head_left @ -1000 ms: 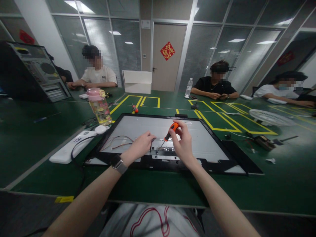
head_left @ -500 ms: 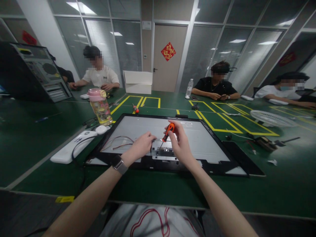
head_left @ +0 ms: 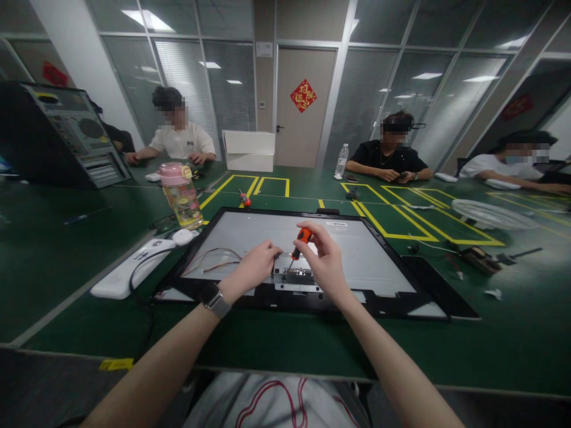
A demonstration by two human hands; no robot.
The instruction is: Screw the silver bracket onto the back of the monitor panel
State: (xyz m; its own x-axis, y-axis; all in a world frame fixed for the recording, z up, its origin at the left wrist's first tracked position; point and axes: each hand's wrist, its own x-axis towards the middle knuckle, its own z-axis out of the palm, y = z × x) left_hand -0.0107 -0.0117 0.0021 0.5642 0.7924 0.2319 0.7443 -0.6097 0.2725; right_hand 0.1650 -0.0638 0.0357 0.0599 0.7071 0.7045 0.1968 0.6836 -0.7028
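Observation:
A flat display panel (head_left: 370, 255) with a black frame lies on the green table in front of me. Near its front edge sits a metal bracket (head_left: 298, 286). My right hand (head_left: 328, 255) grips the orange and black handle of a screwdriver (head_left: 302, 239), whose shaft slants down to the bracket. At the bracket's left side, my left hand (head_left: 259, 264) has its fingers pinched together; what they hold, if anything, is hidden. Thin wires (head_left: 214, 252) curve over the panel left of that hand.
Left of the panel are a white power bank-like box (head_left: 129, 270) with a black cable and a pink-lidded bottle (head_left: 181, 193). An open computer case (head_left: 75, 134) stands far left. A black slab (head_left: 439, 288) lies at right, near a white fan grille (head_left: 488, 214). Several people sit opposite.
My right hand has shifted its fingers on the screwdriver handle, which now sits slightly lower and more to the left. My left hand stays nearly in place.

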